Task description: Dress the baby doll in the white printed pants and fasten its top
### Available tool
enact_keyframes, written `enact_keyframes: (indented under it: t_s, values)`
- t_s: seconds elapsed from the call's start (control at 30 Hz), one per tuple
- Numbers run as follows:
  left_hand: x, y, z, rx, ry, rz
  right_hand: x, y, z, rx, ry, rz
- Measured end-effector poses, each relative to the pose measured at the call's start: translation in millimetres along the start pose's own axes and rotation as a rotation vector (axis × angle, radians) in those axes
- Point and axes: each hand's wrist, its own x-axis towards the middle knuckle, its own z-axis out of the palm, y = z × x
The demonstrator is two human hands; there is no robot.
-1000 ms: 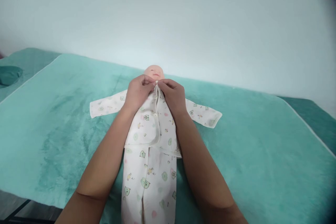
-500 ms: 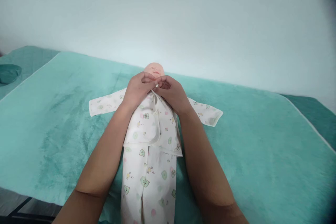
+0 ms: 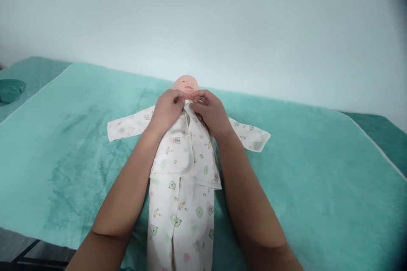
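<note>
One teal blanket (image 3: 305,169) bears a doll (image 3: 185,81), wall (image 3: 203,21) behind.

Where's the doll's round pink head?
Near the head view's centre, the doll's round pink head lies just beyond the left hand, right hand and white printed cloth jacket.

My hands: 2, one left hand (image 3: 168,108), one right hand (image 3: 211,112). Forearms: 2, one left forearm (image 3: 127,184), one right forearm (image 3: 248,190), both mine. Doll (image 3: 185,81): 1, only one head showing. Printed garments: 2 total, being 1 jacket (image 3: 171,152) and 1 pair of trousers (image 3: 193,228). Sleeves (image 3: 127,129): 2, one per side. Trouser legs: 2, both cropped by my view. Jacket snaps: too small for me to count. Green cloths: 2, a lighter blanket (image 3: 302,178) and a darker cover (image 3: 377,129). Pale edge lines on the blanket: 2. Oval dark-green patch (image 3: 12,90): 1. Dark bars (image 3: 27,250), lower left: at least 2. Wall (image 3: 203,17): 1.
</note>
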Motion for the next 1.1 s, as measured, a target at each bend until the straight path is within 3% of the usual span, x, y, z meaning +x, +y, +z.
enact_keyframes:
  t_s: [0.17,0.37,0.6,0.77,0.87,0.97,1.1]
  values:
    - [0,-1,-2.5,0.039,-0.004,0.028,3,5,0,-0.264,0.164,-0.094]
    - [-3,6,-5.9,0.036,-0.081,0.072,8,13,-14,-0.341,0.076,-0.077]
    - [-5,3,-11.5,0.01,-0.106,0.057,14,23,-15,-0.467,0.149,-0.095]
    - [-14,9,-13.4,0.032,-0.064,0.007,18,31,-14,-0.447,0.212,-0.079]
    - [-17,11,-9.1,0.085,-0.067,0.085,16,28,-14,-0.395,0.217,-0.074]
    - [-18,9,-4.9,0.142,-0.079,0.178,11,20,-12,-0.292,0.206,-0.164]
    - [-17,7,-2.7,0.271,-0.074,0.192,4,10,-8,-0.216,0.084,-0.334]
